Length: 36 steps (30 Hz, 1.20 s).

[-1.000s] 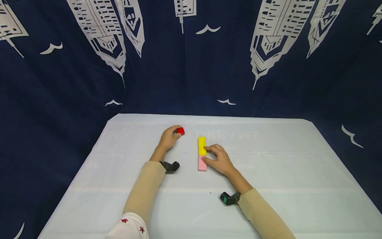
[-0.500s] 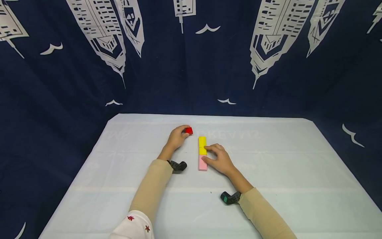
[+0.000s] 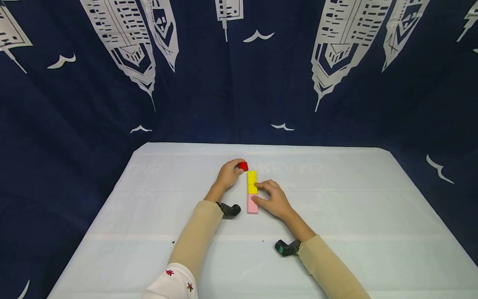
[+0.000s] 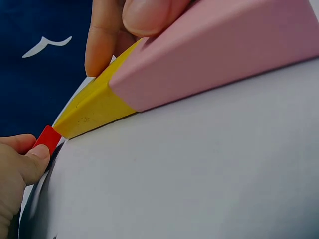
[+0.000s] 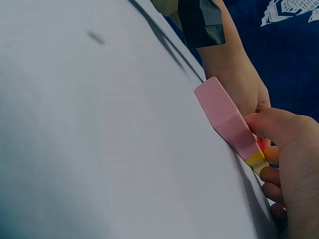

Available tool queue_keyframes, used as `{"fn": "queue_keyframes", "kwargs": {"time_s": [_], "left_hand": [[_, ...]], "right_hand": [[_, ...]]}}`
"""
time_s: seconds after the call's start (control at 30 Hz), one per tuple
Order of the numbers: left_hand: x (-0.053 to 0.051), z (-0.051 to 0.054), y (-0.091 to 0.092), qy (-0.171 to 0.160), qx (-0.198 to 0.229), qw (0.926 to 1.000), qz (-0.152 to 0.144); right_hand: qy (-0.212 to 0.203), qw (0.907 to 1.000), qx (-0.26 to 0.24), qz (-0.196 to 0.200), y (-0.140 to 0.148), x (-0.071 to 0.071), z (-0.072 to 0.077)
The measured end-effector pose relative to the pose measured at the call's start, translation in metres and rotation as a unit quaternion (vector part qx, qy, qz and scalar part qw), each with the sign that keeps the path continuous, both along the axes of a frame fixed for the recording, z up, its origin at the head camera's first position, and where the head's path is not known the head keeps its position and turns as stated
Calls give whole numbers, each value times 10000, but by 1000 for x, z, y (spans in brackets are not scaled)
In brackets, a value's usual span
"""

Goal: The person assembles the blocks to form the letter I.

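In the head view, my left hand (image 3: 228,174) pinches a small red block (image 3: 243,166) between thumb and fingertips. It is close to the far end of a yellow block (image 3: 252,178). A pink block (image 3: 252,208) lies end to end with the yellow one, on the near side, forming a straight row. My right hand (image 3: 277,200) reaches in from the right, its thumb resting on the pink block and a finger touching the yellow one. In the left wrist view, the red block (image 4: 48,138) appears right by the yellow tip; whether they touch I cannot tell.
A white-covered table (image 3: 336,216) bears the blocks. Behind it hangs a dark blue curtain (image 3: 231,91) with white building and bird prints. Each wrist wears a black camera mount, one at the left wrist (image 3: 230,210) and one at the right (image 3: 287,248).
My left hand has moved rightward with the red block, from well left of the row to near the yellow block's far end. The right hand and the row have stayed in place.
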<state>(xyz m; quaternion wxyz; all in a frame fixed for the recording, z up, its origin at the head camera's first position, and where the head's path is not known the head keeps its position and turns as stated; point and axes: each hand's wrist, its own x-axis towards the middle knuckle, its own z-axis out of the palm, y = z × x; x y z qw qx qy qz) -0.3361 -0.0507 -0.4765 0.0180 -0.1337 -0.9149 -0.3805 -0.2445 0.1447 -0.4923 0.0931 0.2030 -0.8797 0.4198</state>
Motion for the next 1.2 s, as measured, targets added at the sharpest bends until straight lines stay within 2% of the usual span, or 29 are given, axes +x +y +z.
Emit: {"fn": "queue_keyframes", "kwargs": {"time_s": [0.4, 0.73, 0.87, 1.2], "left_hand": [[-2, 2, 9, -31, -5, 9999, -122], [-8, -1, 12, -17, -211, 9994, -284], [-10, -1, 13, 86, -281, 9989, -365], [-15, 3, 15, 54, -287, 9982, -521]], "right_hand": [[89, 10000, -19, 17, 0, 1, 0], [69, 10000, -40, 2, 0, 1, 1], [96, 9999, -36, 13, 0, 1, 0], [146, 9999, -5, 18, 0, 0, -1]]}}
